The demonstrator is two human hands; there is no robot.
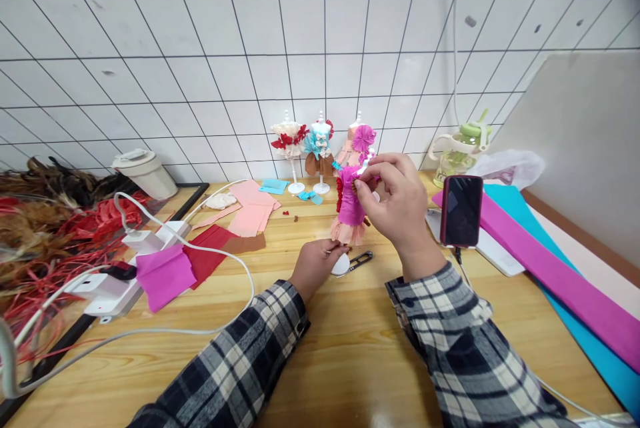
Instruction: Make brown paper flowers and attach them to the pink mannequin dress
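A small mannequin in a magenta paper dress point(353, 198) with a peach ruffled hem stands upright in front of me. My left hand point(316, 267) is closed around its stand just below the hem, above the white round base point(341, 264). At the dress's upper right, the thumb and index finger of my right hand point(393, 198) are pinched together; what lies between them is too small to make out. Black-handled thread snips point(361, 260) lie beside the base. Behind stand three more dressed mannequins: cream and red point(289, 141), blue and brown point(320, 145), peach and magenta point(361, 140).
Coloured paper pieces point(253, 208), a power strip point(117, 295) with looping white cables, feathers point(55, 215) and a lidded cup point(145, 173) are on the left. To the right are an upright phone point(461, 211), a green-lidded bottle point(457, 155) and long paper strips point(560, 275).
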